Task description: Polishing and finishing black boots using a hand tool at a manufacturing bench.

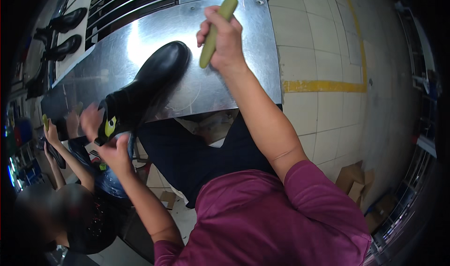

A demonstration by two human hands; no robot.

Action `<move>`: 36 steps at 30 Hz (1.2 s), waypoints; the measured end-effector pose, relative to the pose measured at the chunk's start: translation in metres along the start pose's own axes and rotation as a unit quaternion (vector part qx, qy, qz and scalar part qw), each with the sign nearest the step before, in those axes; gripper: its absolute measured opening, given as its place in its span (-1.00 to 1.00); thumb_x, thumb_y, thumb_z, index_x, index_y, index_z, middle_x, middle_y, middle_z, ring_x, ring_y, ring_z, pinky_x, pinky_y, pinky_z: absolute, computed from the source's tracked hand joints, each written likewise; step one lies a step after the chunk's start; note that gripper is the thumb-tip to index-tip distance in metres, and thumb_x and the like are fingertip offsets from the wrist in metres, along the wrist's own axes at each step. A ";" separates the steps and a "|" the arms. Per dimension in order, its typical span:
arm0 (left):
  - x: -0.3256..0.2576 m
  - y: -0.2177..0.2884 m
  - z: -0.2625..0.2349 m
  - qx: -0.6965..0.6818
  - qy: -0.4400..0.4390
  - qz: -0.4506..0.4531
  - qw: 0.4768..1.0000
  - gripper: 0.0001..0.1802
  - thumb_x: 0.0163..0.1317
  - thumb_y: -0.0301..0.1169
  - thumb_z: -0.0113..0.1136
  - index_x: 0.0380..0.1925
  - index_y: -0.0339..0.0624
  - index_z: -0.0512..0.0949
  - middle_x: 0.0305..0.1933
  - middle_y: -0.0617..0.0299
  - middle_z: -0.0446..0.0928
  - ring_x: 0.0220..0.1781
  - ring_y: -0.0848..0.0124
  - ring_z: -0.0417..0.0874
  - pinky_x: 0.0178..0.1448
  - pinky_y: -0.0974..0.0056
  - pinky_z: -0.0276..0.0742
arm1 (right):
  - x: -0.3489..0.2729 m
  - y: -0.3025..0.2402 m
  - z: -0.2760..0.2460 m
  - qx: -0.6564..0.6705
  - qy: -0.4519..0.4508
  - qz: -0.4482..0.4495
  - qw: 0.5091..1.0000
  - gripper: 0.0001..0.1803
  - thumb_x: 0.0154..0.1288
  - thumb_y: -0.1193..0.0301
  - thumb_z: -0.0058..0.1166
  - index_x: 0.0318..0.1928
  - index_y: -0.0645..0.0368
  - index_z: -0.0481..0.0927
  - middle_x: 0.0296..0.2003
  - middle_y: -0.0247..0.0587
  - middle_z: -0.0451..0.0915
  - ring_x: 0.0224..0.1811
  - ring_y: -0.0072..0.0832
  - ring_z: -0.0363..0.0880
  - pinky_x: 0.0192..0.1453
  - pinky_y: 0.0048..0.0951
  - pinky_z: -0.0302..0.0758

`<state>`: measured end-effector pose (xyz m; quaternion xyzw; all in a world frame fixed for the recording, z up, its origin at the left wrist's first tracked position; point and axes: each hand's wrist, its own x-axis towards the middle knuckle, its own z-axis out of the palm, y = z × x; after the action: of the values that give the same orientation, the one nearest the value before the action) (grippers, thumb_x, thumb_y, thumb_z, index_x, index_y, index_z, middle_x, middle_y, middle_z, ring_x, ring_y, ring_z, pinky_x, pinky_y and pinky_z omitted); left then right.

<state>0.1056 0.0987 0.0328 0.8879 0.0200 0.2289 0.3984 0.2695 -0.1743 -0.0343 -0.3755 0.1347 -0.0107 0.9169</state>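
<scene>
A black boot (pixel 157 73) with a glossy rounded toe lies slantwise over the metal table, toe pointing away to the right. Its shaft comes back toward me, past the near edge, and shows a yellow-green patch (pixel 110 125) by the opening. My left hand (pixel 110 146) is around that shaft end, thumb on one side and slightly blurred fingers on the other. Farther right, my right hand (pixel 226 41) is closed around an olive-green bar with rounded ends (pixel 207 52), raised above the table beside the toe. The bar and the boot are apart.
The shiny metal table (pixel 253 55) borders metal rails (pixel 129 5) at the far left. More black boots (pixel 65 45) stand beyond them. A co-worker's hand (pixel 50 133) at left holds a similar green bar. Cardboard boxes (pixel 351 181) sit on the right floor.
</scene>
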 end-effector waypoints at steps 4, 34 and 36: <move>-0.057 0.043 0.020 0.024 0.167 0.161 0.972 -0.28 0.32 -0.08 0.41 0.29 -0.35 0.42 0.41 -0.19 0.42 0.45 -0.13 0.44 0.51 -0.17 0.32 | -0.012 0.021 0.018 0.058 0.010 0.048 0.997 -0.76 0.39 0.34 0.20 -0.13 0.20 0.45 -0.63 -0.28 0.47 -0.72 -0.48 0.45 -0.65 -0.38 0.40; -0.005 0.068 0.158 0.428 -0.237 0.260 0.833 -0.23 0.30 -0.17 0.29 0.40 -0.43 0.38 0.33 -0.27 0.49 0.31 -0.18 0.57 0.40 -0.09 0.45 | -0.042 0.003 -0.006 -0.034 0.117 -0.046 0.991 -0.82 0.42 0.44 0.22 -0.12 0.13 0.47 -0.60 -0.41 0.34 -0.71 -0.64 0.28 -0.66 -0.56 0.25; -0.006 0.071 0.159 0.438 -0.234 0.281 0.821 -0.24 0.33 -0.15 0.28 0.38 -0.46 0.39 0.32 -0.29 0.50 0.30 -0.20 0.57 0.38 -0.09 0.46 | -0.041 0.000 -0.008 -0.029 0.113 -0.052 0.992 -0.82 0.41 0.44 0.23 -0.13 0.12 0.46 -0.60 -0.41 0.34 -0.71 -0.65 0.28 -0.66 -0.56 0.25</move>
<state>0.1569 -0.0617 -0.0105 0.9629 -0.2260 0.0832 -0.1215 0.2279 -0.1748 -0.0299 -0.4052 0.2177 -0.0967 0.8826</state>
